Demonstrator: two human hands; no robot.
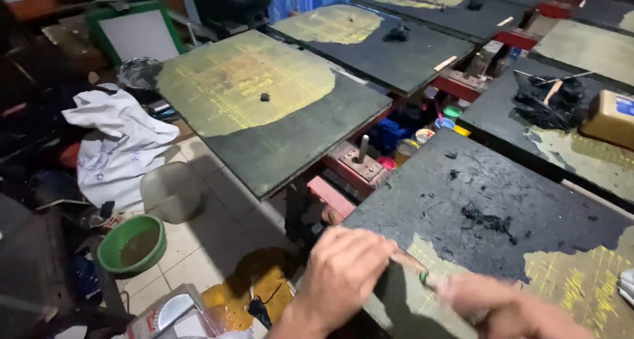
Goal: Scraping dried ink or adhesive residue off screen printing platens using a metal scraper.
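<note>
While both hands blur at 6 o'clock: left hand [340,273] and right hand [505,306] clamp thin scraper stick [413,265] on black-coated board [502,200]. Risk: slip gouges yellow underlayer, flings residue [489,219].

thin scraper stick [411,265], tilted, on black-crusted platen [502,200]

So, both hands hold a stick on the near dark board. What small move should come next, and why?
Probably push the stick forward toward the dark residue clump. The left hand and right hand grip it low on the near board, where yellow surface already shows, while black coating remains just ahead of it.
</note>
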